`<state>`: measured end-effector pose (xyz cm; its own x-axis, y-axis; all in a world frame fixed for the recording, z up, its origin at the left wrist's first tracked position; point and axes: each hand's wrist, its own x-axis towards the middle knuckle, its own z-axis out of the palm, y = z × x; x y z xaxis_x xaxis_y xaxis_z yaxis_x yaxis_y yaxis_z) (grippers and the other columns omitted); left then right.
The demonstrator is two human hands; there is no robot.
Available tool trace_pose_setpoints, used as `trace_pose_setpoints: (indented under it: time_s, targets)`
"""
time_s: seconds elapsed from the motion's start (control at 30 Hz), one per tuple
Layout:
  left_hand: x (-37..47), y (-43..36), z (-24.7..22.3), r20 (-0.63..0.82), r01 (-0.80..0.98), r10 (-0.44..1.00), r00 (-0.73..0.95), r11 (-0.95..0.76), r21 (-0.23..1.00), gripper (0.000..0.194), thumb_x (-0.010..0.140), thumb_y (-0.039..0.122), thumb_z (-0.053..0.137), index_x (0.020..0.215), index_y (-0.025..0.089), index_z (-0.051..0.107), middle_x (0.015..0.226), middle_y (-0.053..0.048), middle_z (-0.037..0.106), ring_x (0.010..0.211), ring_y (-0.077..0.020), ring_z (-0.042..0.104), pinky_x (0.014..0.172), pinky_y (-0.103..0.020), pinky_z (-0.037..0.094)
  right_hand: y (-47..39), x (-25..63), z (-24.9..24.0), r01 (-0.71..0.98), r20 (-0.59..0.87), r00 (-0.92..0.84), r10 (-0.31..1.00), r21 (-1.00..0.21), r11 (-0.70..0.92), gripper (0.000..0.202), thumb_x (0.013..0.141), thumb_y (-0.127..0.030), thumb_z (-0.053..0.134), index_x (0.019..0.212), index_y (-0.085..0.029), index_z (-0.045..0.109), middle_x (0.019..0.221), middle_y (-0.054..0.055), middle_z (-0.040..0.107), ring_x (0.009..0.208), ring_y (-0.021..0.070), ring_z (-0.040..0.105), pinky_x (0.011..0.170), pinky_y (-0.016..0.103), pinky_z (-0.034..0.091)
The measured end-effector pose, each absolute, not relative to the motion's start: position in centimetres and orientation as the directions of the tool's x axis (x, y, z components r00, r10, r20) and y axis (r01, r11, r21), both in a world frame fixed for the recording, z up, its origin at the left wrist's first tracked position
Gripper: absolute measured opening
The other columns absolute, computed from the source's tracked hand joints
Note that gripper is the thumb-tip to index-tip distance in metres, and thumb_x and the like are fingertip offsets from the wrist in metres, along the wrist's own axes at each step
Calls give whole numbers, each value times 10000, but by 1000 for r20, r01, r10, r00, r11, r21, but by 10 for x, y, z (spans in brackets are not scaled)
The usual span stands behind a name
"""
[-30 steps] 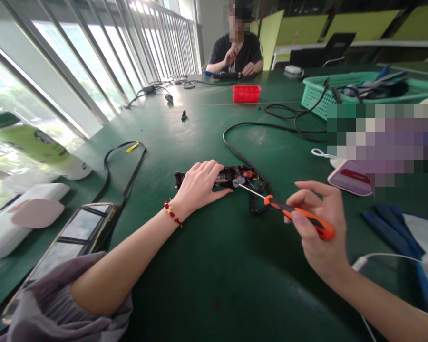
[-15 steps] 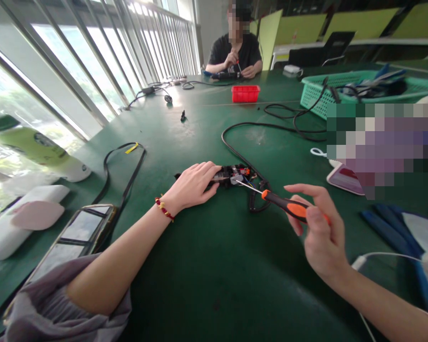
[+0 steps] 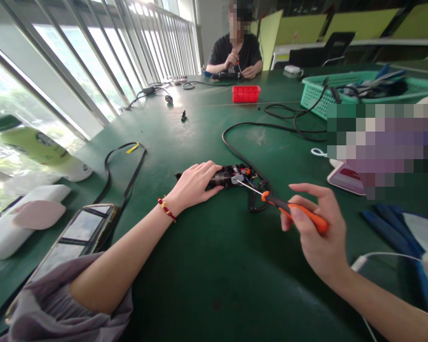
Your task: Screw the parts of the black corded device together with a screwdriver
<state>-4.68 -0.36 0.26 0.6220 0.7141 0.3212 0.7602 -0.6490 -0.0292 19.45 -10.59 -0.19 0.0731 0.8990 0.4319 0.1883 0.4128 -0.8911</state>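
Our left hand (image 3: 194, 185) clasps the tool (image 3: 222, 178); our right hand (image 3: 319, 232) holds the driver (image 3: 275, 201) at the tool's grey part (image 3: 237, 179): likely screw work, calling for steady turning.

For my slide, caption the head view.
Left hand on a black device with exposed wiring, right hand holding a screwdriver to it.

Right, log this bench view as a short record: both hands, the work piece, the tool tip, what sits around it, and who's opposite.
left hand: over the black device, thumb on its near side
right hand: holding an orange-and-black screwdriver
device: lying on the green table, coloured wires exposed at one end
screwdriver tip: at a grey part by the wires; exact contact unclear
left side: green-capped bottle
beyond: red bin, green basket
opposite: a seated person in a dark top
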Motion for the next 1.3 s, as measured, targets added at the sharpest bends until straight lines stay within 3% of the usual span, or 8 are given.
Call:
trace_pose_setpoints:
  time_s: [0.17,0.37,0.47,0.57,0.73,0.93,1.17,1.3]
  targets:
    - [-47,-4,3,326,753,711,623,-658,-2,462,835,463,482,1164,139,477,1086,-94,579,938,-228,573,827,-346,433,-105,192,-2,202,505,90,858,-853,481,367,774,-185,596,1110,-264,471,897,18,562,675,143,586,599,307,501]
    - [-49,-6,4,322,733,691,647,-680,-11,343,885,249,339,1175,125,472,1072,-99,581,907,-201,565,815,-329,431,-109,194,0,227,350,0,937,-912,341,195,868,-275,499,1055,-227,521,488,-90,415,378,82,386,357,212,320]
    - [-49,-5,4,320,737,694,645,-676,-20,346,875,249,355,1176,124,471,1065,-99,583,896,-204,565,805,-332,440,-106,194,-2,239,450,124,885,-879,413,267,797,-214,595,1050,-231,510,699,-33,564,542,113,562,535,269,490]
    - [-48,-5,4,315,738,695,646,-674,-29,368,854,264,395,1188,124,464,1076,-101,580,916,-212,568,813,-336,443,-103,195,-3,239,483,167,859,-865,440,365,754,-202,630,1087,-241,486,926,22,572,713,147,610,648,316,514]
    - [-48,-4,2,318,745,700,640,-666,-32,374,842,286,429,1181,131,468,1087,-96,581,936,-215,576,824,-337,446,-105,195,-2,180,346,33,938,-925,335,216,858,-269,513,1071,-233,508,530,-81,419,412,93,412,396,229,356]
    - [-47,-5,3,338,755,706,622,-655,-21,365,820,289,463,1158,153,480,1076,-88,591,922,-212,593,815,-334,452,-105,194,1,293,544,100,833,-816,498,348,741,-164,628,1058,-244,511,875,20,573,725,156,591,658,315,502]
    - [-45,-6,3,376,758,697,611,-652,-24,328,803,304,502,1098,159,507,1013,-57,610,865,-191,606,763,-300,460,-107,196,1,239,379,10,925,-899,366,157,861,-269,515,1012,-230,531,539,-68,456,408,92,429,400,235,364]
    - [-45,-7,2,368,780,718,590,-625,-32,322,819,347,506,1094,179,513,1033,-47,620,795,-174,622,655,-267,443,-107,194,2,312,558,147,817,-810,497,308,742,-161,628,1020,-239,522,792,-1,571,653,146,591,631,312,493]
